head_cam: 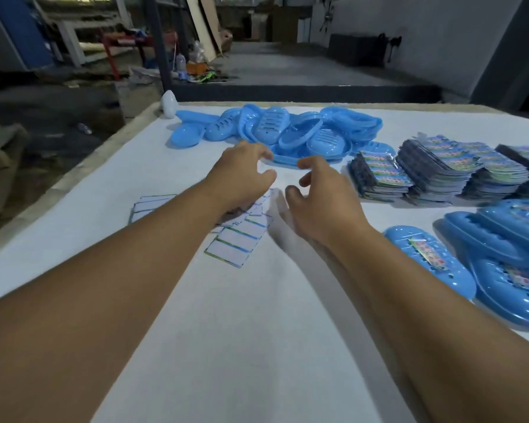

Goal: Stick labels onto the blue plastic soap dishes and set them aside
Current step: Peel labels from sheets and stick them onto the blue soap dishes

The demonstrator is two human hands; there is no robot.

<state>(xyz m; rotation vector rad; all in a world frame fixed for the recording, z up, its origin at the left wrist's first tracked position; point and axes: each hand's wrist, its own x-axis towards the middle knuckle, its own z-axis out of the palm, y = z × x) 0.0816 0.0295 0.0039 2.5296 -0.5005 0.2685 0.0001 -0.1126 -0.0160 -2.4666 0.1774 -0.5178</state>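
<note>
Blue soap dishes (287,132) piled loose, left hand (242,175) and right hand (321,193) both empty with fingers wide, so may bump and spill them.

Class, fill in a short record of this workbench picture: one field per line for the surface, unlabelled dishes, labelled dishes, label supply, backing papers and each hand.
surface: white table
unlabelled dishes: heap of blue soap dishes at the far middle
labelled dishes: labelled soap dishes set at the right edge
label supply: stacks of printed labels at the far right
backing papers: white backing sheets lying under the left forearm
left hand: left hand empty, fingers loosely curled, reaching toward the heap
right hand: right hand empty, fingers loosely curled, near the heap
</note>
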